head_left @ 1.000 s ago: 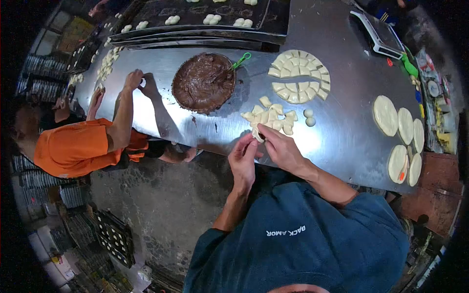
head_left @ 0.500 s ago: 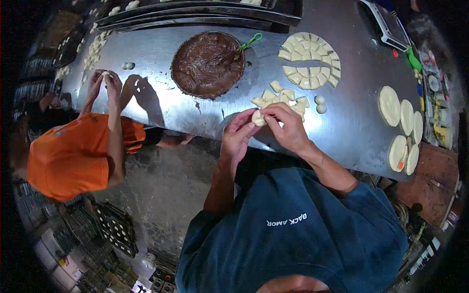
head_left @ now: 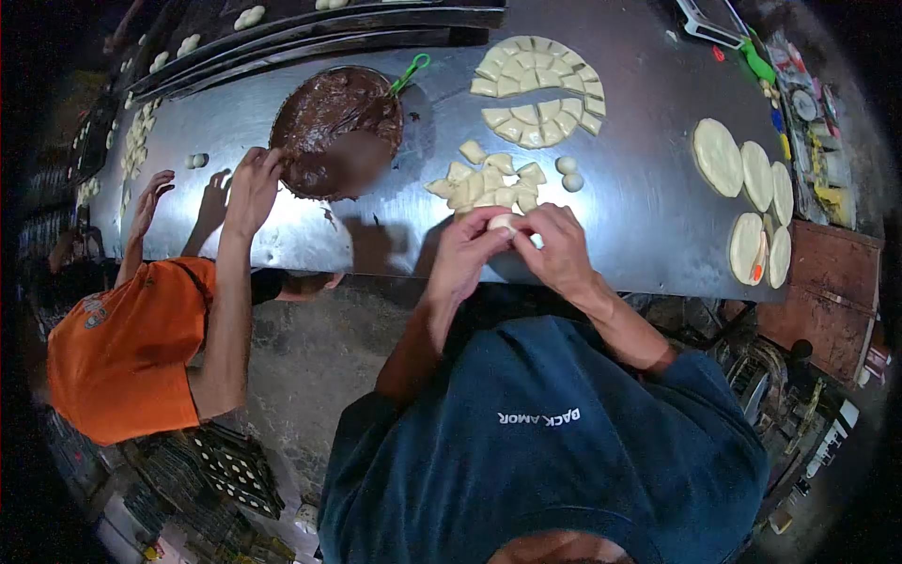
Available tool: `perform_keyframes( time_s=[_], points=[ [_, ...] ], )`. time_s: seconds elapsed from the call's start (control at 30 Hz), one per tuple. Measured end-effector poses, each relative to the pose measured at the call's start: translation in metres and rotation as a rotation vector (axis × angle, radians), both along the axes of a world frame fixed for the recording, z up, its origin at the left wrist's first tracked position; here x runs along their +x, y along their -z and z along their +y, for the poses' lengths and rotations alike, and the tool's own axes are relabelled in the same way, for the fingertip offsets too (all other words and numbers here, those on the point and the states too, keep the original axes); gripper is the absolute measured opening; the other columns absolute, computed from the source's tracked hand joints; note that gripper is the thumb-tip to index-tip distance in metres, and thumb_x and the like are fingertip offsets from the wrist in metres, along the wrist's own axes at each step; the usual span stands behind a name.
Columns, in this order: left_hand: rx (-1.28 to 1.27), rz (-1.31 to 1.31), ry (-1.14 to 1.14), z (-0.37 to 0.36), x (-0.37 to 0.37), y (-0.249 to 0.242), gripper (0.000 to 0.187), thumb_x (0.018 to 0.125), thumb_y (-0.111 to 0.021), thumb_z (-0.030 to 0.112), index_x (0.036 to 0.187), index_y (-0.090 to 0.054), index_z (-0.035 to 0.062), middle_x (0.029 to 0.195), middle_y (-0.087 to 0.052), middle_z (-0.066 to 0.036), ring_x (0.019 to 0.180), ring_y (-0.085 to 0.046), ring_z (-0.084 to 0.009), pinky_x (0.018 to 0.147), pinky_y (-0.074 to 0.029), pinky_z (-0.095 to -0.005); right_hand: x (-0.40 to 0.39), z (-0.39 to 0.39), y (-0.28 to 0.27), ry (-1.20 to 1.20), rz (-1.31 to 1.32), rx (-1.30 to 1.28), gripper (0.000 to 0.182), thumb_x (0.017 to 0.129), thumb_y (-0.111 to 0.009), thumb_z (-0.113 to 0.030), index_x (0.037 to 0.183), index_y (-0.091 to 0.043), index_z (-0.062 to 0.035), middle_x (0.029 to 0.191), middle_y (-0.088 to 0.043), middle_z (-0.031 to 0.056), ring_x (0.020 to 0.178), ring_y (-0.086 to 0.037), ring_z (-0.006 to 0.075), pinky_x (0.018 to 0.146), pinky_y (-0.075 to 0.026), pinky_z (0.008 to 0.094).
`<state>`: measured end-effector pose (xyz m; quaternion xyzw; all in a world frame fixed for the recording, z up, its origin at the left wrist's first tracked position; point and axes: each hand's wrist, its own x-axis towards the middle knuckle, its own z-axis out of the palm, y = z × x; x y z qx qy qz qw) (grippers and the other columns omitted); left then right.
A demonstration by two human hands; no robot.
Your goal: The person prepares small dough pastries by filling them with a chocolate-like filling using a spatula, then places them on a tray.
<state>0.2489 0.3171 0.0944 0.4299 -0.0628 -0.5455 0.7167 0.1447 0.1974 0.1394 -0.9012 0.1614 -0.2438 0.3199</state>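
Both of my hands meet over the table's near edge around one small pale dough ball. My left hand pinches it from the left with thumb and fingers. From the right, my right hand has its fingers closed on the same ball. Just beyond my fingers lies a loose pile of cut dough pieces. Two small round balls sit right of the pile. Farther back, a flat dough round cut into many pieces rests on the metal table.
A round pan of brown filling with a green-handled tool stands left. A co-worker in orange reaches one hand to its rim. Several flat dough discs lie right, a scale behind; stacked trays back left.
The view has shifted, so the table items appear farther left. The co-worker's hands have parted, one moving to the pan. The dough between my hands looks rounder and more enclosed.
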Motion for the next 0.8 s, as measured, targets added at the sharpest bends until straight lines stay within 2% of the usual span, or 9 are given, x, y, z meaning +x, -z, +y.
perform_keyframes(
  time_s=[0.17,0.23,0.27,0.3,0.37,0.43,0.57,0.67,0.8],
  points=[
    [0.185,-0.440,0.245,-0.036,-0.082,0.027,0.057,0.084,-0.067,0.011,0.135,-0.043,-0.0005,0.115,-0.061,-0.011,0.097,-0.060,-0.0172,0.080,-0.051,-0.0295,-0.101,-0.062,0.072,0.328,0.129,-0.217,0.015,0.073,-0.068,-0.006,0.082,-0.056,-0.0068,0.073,-0.057,0.0075,0.071,-0.056,0.0275,0.068,-0.041,0.0397],
    [0.381,-0.860,0.264,-0.024,-0.079,0.038,0.053,0.083,-0.067,0.011,0.131,-0.047,0.0015,0.120,-0.058,-0.014,0.098,-0.060,-0.0194,0.079,-0.051,-0.0300,-0.138,-0.076,0.100,0.380,0.177,-0.301,0.013,0.077,-0.065,-0.007,0.086,-0.056,-0.0055,0.078,-0.059,0.0091,0.074,-0.056,0.0301,0.070,-0.041,0.0412],
    [0.373,-1.272,0.055,-0.012,-0.071,0.065,0.045,0.084,-0.065,0.007,0.126,-0.051,0.0013,0.114,-0.060,-0.013,0.098,-0.059,-0.0182,0.079,-0.051,-0.0293,-0.152,-0.075,0.106,0.305,0.273,-0.341,0.013,0.079,-0.063,-0.007,0.090,-0.057,-0.0047,0.083,-0.059,0.0094,0.079,-0.056,0.0307,0.074,-0.042,0.0421],
    [0.140,-0.417,-0.353,-0.003,-0.066,0.083,0.038,0.085,-0.062,0.005,0.121,-0.054,0.0008,0.101,-0.061,-0.014,0.095,-0.059,-0.0229,0.081,-0.050,-0.0341,-0.164,-0.072,0.108,0.232,0.371,-0.374,0.015,0.080,-0.061,-0.007,0.094,-0.059,-0.0040,0.088,-0.060,0.0096,0.084,-0.056,0.0313,0.077,-0.042,0.0430],
    [0.466,-1.657,-0.388,0.012,-0.026,0.066,0.024,0.086,-0.061,0.010,0.106,-0.059,-0.0022,0.088,-0.058,-0.014,0.086,-0.058,-0.0306,0.075,-0.047,-0.0436,-0.177,-0.053,0.092,0.262,0.290,-0.413,0.027,0.077,-0.058,-0.002,0.103,-0.063,-0.0045,0.096,-0.060,0.0078,0.100,-0.053,0.0302,0.092,-0.037,0.0474],
    [0.802,-1.848,-0.235,0.022,0.001,0.065,0.021,0.085,-0.063,0.016,0.097,-0.061,-0.0010,0.084,-0.058,-0.015,0.080,-0.058,-0.0285,0.071,-0.047,-0.0417,-0.178,-0.061,0.084,0.269,0.425,-0.155,0.017,0.076,-0.057,-0.001,0.090,-0.066,-0.0059,0.094,-0.061,0.0090,0.094,-0.055,0.0310,0.086,-0.041,0.0464],
    [1.104,-1.661,-0.097,0.000,0.003,0.067,0.022,0.083,-0.065,0.020,0.091,-0.059,0.0003,0.081,-0.058,-0.018,0.077,-0.058,-0.0330,0.071,-0.046,-0.0409,-0.118,-0.074,0.079,0.300,0.038,-0.012,0.007,0.077,-0.059,-0.002,0.082,-0.063,-0.0045,0.087,-0.059,0.0104,0.082,-0.057,0.0312,0.075,-0.046,0.0425],
    [0.861,-1.248,-0.138,-0.012,0.007,0.070,0.022,0.080,-0.065,0.020,0.086,-0.056,0.0010,0.077,-0.059,-0.018,0.073,-0.058,-0.0351,0.067,-0.045,-0.0408,-0.164,-0.090,0.122,-0.027,0.094,-0.193,0.007,0.078,-0.063,-0.007,0.085,-0.063,-0.0064,0.092,-0.057,0.0085,0.090,-0.054,0.0282,0.084,-0.042,0.0403],
    [0.739,-1.216,-0.237,-0.013,0.000,0.061,0.024,0.078,-0.065,0.020,0.086,-0.054,0.0002,0.076,-0.058,-0.019,0.068,-0.055,-0.0350,0.065,-0.045,-0.0407,-0.134,-0.132,0.124,0.283,0.094,-0.227,0.005,0.081,-0.061,-0.011,0.085,-0.064,-0.0085,0.086,-0.059,0.0079,0.085,-0.054,0.0290,0.075,-0.040,0.0424]
  ],
)
